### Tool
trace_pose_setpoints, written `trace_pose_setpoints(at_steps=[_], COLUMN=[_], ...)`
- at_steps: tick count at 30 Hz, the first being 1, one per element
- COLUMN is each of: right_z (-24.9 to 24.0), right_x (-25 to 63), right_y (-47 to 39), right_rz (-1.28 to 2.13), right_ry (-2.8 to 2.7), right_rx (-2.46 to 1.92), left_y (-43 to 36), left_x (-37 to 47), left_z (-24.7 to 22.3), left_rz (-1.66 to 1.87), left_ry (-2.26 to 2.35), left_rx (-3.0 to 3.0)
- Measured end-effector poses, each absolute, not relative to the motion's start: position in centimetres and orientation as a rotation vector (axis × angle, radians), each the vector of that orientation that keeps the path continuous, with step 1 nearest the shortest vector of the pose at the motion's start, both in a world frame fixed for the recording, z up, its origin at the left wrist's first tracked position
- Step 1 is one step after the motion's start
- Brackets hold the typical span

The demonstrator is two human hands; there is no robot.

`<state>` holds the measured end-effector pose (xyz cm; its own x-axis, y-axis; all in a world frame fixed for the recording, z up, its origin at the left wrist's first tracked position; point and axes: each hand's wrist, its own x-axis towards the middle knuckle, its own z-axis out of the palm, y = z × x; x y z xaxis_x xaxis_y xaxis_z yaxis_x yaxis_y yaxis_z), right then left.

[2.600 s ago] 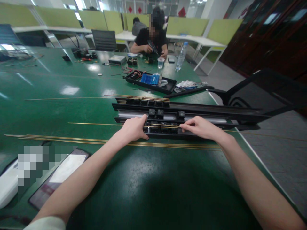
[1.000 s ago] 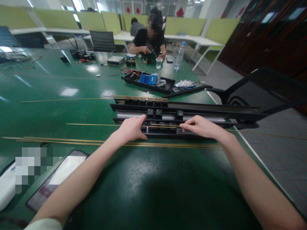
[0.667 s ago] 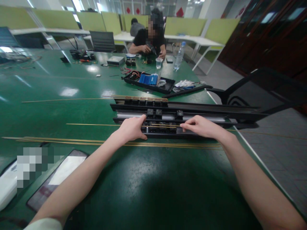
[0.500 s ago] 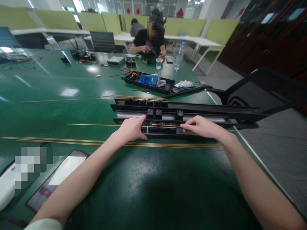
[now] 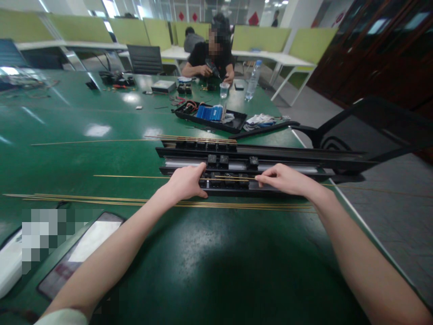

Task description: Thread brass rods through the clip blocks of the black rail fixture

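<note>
My right hand (image 5: 282, 178) is closed in a pinch on a thin brass-coloured rod (image 5: 233, 177), whose left end lies over small black blocks (image 5: 230, 183). These blocks sit inside the nearest long black channel rail (image 5: 243, 193). My left hand (image 5: 186, 182) grips this rail towards its left end, thumb on the far side and a fingertip at the near edge. Another thin rod (image 5: 128, 176) runs out leftward from under my left hand. Behind lies a second black rail (image 5: 189, 170) with a pale strip and black blocks (image 5: 223, 160) on it.
Several brass rods (image 5: 111, 200) lie in front of the rails, others (image 5: 199, 138) on the far rail. A phone (image 5: 84, 253) is at lower left. Beyond are a black tray (image 5: 237, 118), a bottle (image 5: 253, 81) and a seated person (image 5: 199, 63) holding a power drill. A black chair (image 5: 372, 131) stands right.
Both my hands and the rod stay almost still. A distant figure has come into view at the back right.
</note>
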<state>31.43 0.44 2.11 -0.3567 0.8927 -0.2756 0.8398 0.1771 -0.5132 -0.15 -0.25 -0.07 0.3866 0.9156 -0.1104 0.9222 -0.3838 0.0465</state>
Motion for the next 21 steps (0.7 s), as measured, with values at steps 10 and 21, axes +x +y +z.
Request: trace_pose_setpoints(at_steps=[10, 21], right_z=[2.1, 1.5], right_x=[31.6, 32.6], right_y=[0.5, 1.1], right_rz=[0.95, 0.974], right_ry=[-2.353, -2.349], right_rx=[-1.717, -1.761], left_y=[-0.2, -0.3], left_x=[-0.2, -0.2], left_z=[-0.1, -0.1], left_rz=[-0.111, -0.101], left_ry=[1.687, 1.695], left_rx=[2.527, 2.527])
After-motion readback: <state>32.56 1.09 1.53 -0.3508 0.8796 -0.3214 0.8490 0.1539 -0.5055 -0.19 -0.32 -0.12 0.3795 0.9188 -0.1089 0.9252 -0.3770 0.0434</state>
